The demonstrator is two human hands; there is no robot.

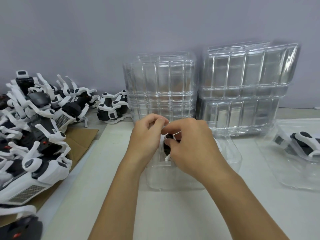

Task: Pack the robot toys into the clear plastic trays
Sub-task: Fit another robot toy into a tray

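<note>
Both hands meet over a clear moulded plastic tray (174, 177) lying flat on the white tabletop (107, 170). Left hand (147, 135): fingers curled, tips pinched together at the upper end of a small black-and-white plastic robot toy (167, 144). Right hand (192, 144): fingers curled round the same toy from the other side, covering most of it; only a black rounded part and a white leg show between the fingertips. The toy sits in the tray's far half; how deep, cannot tell.

Just beyond the fingertips stand two stacks of clear trays (161, 87), against the grey wall (103, 32). Left of the left hand, a strip of bare table, then brown cardboard (81, 141) carrying a heap of black-and-white robot toys (34, 127). Right of the right hand, apart, another clear tray with a toy inside (304, 144).
</note>
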